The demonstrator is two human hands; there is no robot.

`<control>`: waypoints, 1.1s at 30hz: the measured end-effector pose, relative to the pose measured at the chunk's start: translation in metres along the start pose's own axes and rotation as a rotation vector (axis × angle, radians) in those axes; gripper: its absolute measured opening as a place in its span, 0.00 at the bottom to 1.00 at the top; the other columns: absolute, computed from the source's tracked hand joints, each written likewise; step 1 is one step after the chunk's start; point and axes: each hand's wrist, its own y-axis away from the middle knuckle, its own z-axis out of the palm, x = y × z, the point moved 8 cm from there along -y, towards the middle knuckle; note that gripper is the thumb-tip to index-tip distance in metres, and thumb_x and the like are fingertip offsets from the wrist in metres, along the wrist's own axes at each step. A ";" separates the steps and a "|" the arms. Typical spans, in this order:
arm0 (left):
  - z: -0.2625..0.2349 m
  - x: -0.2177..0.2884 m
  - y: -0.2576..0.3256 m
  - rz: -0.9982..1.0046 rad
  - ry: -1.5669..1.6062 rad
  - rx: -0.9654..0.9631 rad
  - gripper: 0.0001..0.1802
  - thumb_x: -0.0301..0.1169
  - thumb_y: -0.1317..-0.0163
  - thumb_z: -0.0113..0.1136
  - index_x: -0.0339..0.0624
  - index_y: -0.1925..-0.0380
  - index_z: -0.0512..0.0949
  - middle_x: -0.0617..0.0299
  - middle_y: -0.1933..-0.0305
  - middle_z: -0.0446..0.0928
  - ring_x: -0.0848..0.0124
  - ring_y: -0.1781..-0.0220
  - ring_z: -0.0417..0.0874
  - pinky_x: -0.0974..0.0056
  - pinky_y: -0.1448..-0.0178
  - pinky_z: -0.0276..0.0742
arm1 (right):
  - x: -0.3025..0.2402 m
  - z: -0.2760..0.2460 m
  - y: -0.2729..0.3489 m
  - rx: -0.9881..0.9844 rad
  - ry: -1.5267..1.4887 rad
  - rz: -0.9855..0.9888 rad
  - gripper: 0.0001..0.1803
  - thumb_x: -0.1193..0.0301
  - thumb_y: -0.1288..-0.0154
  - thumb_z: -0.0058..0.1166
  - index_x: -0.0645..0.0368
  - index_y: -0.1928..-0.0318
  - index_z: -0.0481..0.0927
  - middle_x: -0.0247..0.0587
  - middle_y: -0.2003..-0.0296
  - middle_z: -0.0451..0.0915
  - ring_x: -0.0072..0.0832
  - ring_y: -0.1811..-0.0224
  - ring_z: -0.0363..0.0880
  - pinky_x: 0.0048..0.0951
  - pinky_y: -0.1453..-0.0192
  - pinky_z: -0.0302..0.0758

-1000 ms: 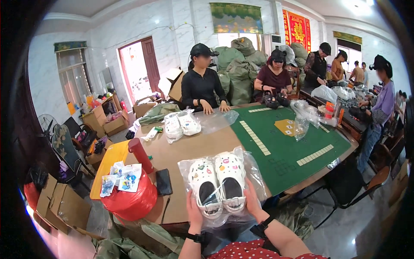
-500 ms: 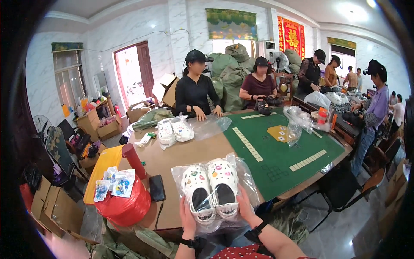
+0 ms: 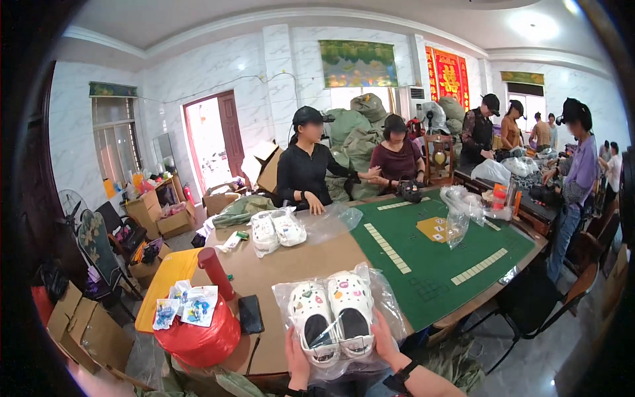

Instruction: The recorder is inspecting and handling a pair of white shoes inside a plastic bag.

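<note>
In the head view, we find the left hand [image 3: 297,354] and the right hand [image 3: 384,336] at the lower centre of the frame, set apart and clamped on opposite sides of a pair of white clogs [image 3: 309,299]. The clogs lie side by side within a clear plastic bag [image 3: 389,299], toes toward the top of the frame, with coloured charms on their uppers. We cannot tell whether the bag's underside touches the brown bench [image 3: 324,255] or is held above its near edge.

To the left of the hands we note a black phone [image 3: 251,314], a red bundle [image 3: 202,341] bearing small packets [image 3: 200,306], and a tilted dark-red cylinder [image 3: 216,274]. Beyond, left of centre, a second bagged pair of white clogs [image 3: 289,227] rests on the bench. Right of centre we see a green mat [image 3: 423,268] with rows of pale rectangles and a yellow patch [image 3: 431,229].

Across the bench, a person in a black top [image 3: 307,173] reaches an arm toward a person in a maroon top [image 3: 391,159], near dark footwear [image 3: 411,191]. We observe olive sacks [image 3: 360,129] piled behind them.
</note>
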 end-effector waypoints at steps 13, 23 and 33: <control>0.005 -0.001 -0.011 0.006 0.016 -0.024 0.29 0.38 0.20 0.39 0.27 0.29 0.62 0.47 0.28 0.66 0.62 0.28 0.67 0.61 0.24 0.61 | -0.013 0.005 -0.008 0.014 0.017 0.015 0.35 0.68 0.25 0.45 0.67 0.23 0.53 0.50 0.25 0.58 0.35 0.22 0.52 0.32 0.20 0.47; 0.009 0.021 -0.004 0.064 -0.039 -0.040 0.28 0.37 0.20 0.39 0.27 0.30 0.63 0.48 0.28 0.66 0.62 0.28 0.68 0.60 0.24 0.60 | -0.019 0.004 -0.003 0.007 0.048 0.009 0.36 0.67 0.26 0.45 0.68 0.23 0.52 0.50 0.25 0.57 0.36 0.22 0.53 0.32 0.20 0.47; 0.002 0.008 -0.004 0.042 0.019 -0.009 0.29 0.38 0.21 0.40 0.26 0.30 0.62 0.47 0.28 0.66 0.61 0.28 0.68 0.60 0.25 0.61 | -0.020 0.006 -0.001 0.008 0.040 0.031 0.36 0.68 0.26 0.46 0.68 0.23 0.52 0.51 0.25 0.57 0.36 0.22 0.52 0.32 0.20 0.47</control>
